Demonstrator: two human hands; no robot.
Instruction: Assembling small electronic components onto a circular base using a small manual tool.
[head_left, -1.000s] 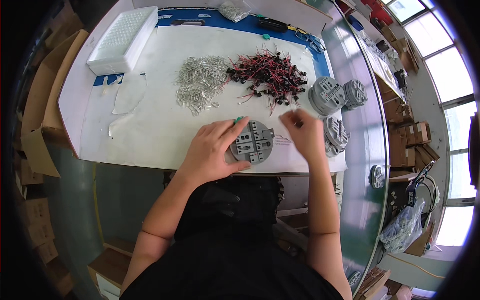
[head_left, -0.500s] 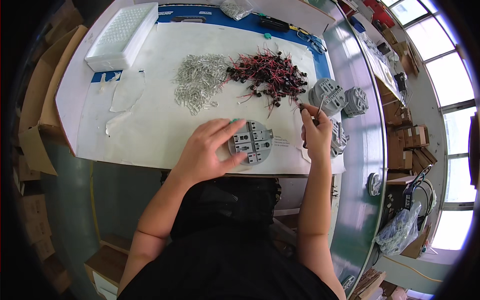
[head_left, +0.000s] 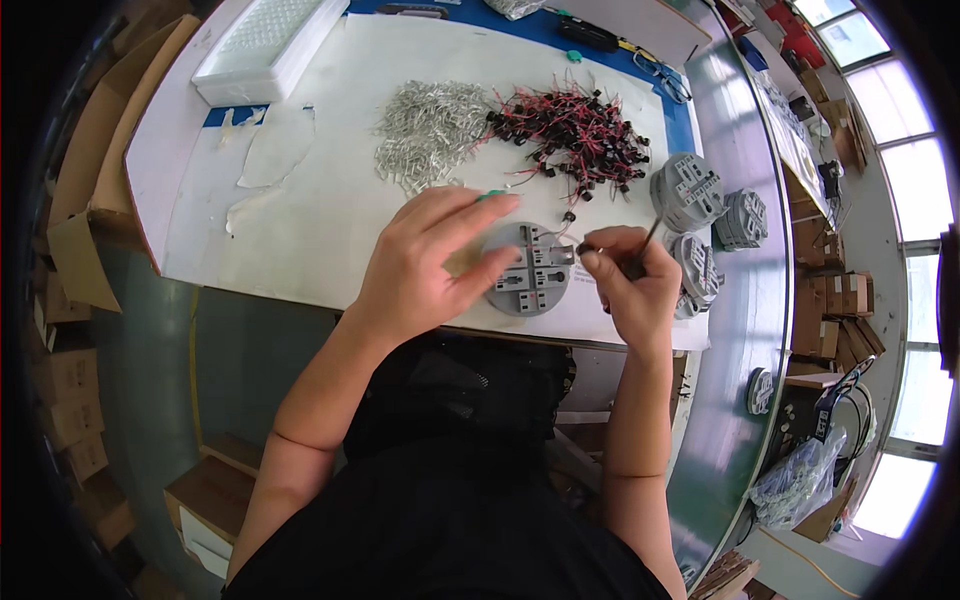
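Observation:
A round grey plastic disc (head_left: 535, 300) with moulded slots lies near the table's front edge. My left hand (head_left: 425, 260) is at its left side, fingers apart, the thumb over the disc; green shows at one fingertip. At the disc's upper right, my right hand (head_left: 640, 285) pinches a small black component (head_left: 588, 250) between thumb and forefinger. A thin dark tool shaft (head_left: 655, 232) also sticks up from this hand; its handle is mostly hidden in the palm. Beyond the hands lie a heap of black components with red wires (head_left: 580, 140) and a pile of small clear-silvery pieces (head_left: 430, 130).
Stacks of similar grey discs (head_left: 688, 190) stand at the right of the table. At the back left is a white foam tray (head_left: 265, 60). A black-handled tool (head_left: 588, 33) and wire-like pliers (head_left: 660, 75) lie at the back. An opened cardboard box (head_left: 120, 150) flanks the left edge.
My right hand has come from the heap's edge down and toward the disc, with the black component in its fingers. My left hand stays by the disc. The whole view has shifted slightly.

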